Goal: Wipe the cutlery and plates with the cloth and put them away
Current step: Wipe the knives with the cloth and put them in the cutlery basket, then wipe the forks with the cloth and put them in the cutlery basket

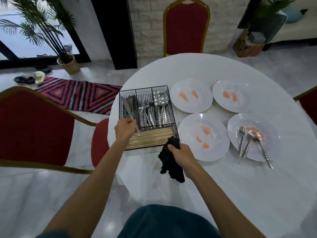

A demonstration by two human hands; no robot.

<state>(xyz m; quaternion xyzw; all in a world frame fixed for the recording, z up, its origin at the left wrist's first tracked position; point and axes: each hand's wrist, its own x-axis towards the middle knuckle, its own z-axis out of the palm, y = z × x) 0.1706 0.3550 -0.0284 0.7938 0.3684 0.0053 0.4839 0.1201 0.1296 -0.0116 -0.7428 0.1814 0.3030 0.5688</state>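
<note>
A black wire cutlery basket (169, 109) stands at the left of the round white table (214, 186); it holds knives, forks, spoons and wooden chopsticks (154, 137). My left hand (124, 129) grips a knife (127, 107) whose blade points into the basket's left compartment. My right hand (181, 156) holds a black cloth (169, 162) just in front of the basket. Several white plates with orange smears lie to the right, one of them at front middle (203, 137). The front right plate (272, 134) carries two forks and a spoon (248, 141).
A red chair with a gold frame (34, 127) stands close on the left, another (186, 26) behind the table, a third at the right edge. A striped rug (77, 95), a potted palm (68, 63) and shoes lie on the floor to the left.
</note>
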